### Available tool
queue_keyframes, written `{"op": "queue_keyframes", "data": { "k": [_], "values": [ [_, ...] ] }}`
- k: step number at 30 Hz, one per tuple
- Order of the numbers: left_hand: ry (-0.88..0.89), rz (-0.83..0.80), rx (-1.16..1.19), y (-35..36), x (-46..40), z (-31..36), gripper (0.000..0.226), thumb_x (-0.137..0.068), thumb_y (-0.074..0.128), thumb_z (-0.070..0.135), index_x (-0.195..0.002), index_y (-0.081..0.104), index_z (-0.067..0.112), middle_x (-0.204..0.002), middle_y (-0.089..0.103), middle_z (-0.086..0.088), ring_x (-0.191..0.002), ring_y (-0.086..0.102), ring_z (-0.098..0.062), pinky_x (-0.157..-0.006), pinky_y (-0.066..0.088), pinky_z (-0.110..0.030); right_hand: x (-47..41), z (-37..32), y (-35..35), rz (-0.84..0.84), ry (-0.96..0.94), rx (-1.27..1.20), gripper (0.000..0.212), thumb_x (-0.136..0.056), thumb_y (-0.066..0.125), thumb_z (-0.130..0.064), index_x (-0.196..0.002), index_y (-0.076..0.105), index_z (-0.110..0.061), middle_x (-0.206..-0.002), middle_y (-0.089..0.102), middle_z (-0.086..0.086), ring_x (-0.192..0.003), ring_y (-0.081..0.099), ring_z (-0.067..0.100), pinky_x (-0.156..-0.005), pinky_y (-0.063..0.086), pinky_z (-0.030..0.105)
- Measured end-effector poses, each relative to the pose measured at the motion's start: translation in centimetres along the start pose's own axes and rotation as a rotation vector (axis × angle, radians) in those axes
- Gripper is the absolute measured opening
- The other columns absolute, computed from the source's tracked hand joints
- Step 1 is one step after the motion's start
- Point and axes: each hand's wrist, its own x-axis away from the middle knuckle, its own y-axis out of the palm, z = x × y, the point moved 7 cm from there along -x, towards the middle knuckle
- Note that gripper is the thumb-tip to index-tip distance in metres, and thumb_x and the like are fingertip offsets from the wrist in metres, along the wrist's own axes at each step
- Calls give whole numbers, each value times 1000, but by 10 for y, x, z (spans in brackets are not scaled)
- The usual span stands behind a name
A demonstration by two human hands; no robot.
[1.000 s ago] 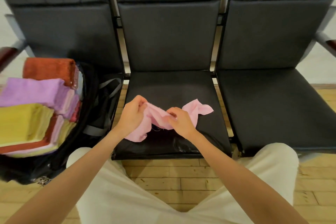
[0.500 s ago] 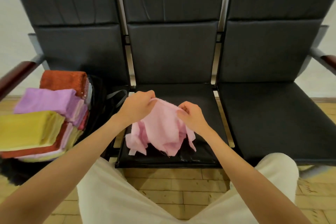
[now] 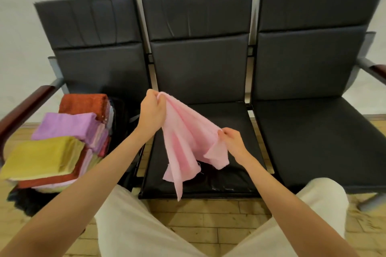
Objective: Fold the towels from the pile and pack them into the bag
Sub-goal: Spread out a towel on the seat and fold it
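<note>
A pink towel (image 3: 186,144) hangs in the air above the middle seat (image 3: 227,115). My left hand (image 3: 152,110) grips its upper corner, raised high. Lower and to the right, my right hand (image 3: 232,141) pinches another edge of it. The cloth droops between and below both hands, its lowest tip reaching past the seat's front edge. On the left seat stands a black bag (image 3: 120,115), open, with a stack of folded towels (image 3: 58,142) in red, purple, yellow and pink resting on it.
Three black padded seats stand in a row against a pale wall; the right seat (image 3: 313,140) is bare. A wooden armrest (image 3: 23,110) runs at far left, another armrest (image 3: 378,71) at far right. My knees in light trousers are over the wooden floor (image 3: 208,215).
Both hands lifted the pink towel off the middle seat. My left hand rose high and the hands drew apart, so the bunched cloth now hangs spread between them. The view tilted up.
</note>
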Motion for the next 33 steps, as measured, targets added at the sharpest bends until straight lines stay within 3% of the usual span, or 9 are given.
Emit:
{"op": "queue_keyframes", "data": {
  "k": [4,7,12,16,19,22,25,27,33],
  "values": [
    [-77,-26,52,15,9,-22,11,-101,36,15,-102,43,7,-83,47,5,-72,51,-6,-61,48,-23,-9,5,-2,34,-31,75,21,-97,43,-12,-90,59,-1,-81,56,5,-74,51,12,-67,41,22],
    [-259,-92,132,39,16,-63,14,-100,35,14,-105,45,5,-90,55,-5,-82,62,-18,-65,59,-38,-14,30,6,-62,-30,340,23,-99,38,-15,-91,57,-6,-87,58,8,-83,55,19,-74,44,29],
    [-544,-213,169,81,35,-118,21,-97,37,11,-109,49,0,-101,60,-13,-93,64,-23,-54,57,-30,-6,76,21,-294,8,819,12,-99,37,-15,-106,46,-12,-97,62,6,-96,60,25,-95,37,39],
    [-632,-256,182,100,39,-145,27,-93,39,12,-112,51,-3,-108,60,-21,-96,63,-26,-73,60,-44,-8,96,22,-202,-5,901,20,-92,46,-8,-111,43,-9,-101,60,7,-99,58,27,-91,39,38],
    [-653,-258,178,106,35,-155,24,-92,42,11,-109,52,-4,-108,59,-21,-97,62,-28,-73,60,-45,-6,100,17,-90,-65,902,24,-88,52,-4,-111,49,-7,-108,57,10,-101,55,26,-82,43,32],
    [-658,-261,180,109,31,-159,26,-92,44,10,-110,53,-6,-106,60,-21,-97,63,-29,-63,60,-38,-5,107,22,-125,-83,826,15,-86,56,-14,-100,56,-8,-100,59,8,-94,56,24,-73,41,26],
    [-654,-267,179,111,29,-165,25,-93,45,11,-111,53,-5,-107,60,-20,-97,63,-28,-52,57,-30,-3,117,31,-192,-63,875,28,-89,60,-34,-104,59,-10,-101,61,4,-93,58,20,-83,44,28],
    [-651,-252,180,109,27,-168,24,-94,44,10,-111,53,-4,-107,60,-19,-97,63,-27,-49,55,-26,-2,124,37,-243,-28,938,34,-88,61,-40,-103,60,-9,-99,57,5,-91,57,21,-77,44,28],
    [-653,-154,216,90,18,-184,17,-97,41,11,-110,49,4,-109,58,-15,-98,62,-26,-65,60,-37,-8,127,42,-217,45,1135,21,-93,51,-13,-106,66,-6,-108,64,9,-99,61,25,-88,45,29]
  ]
}}
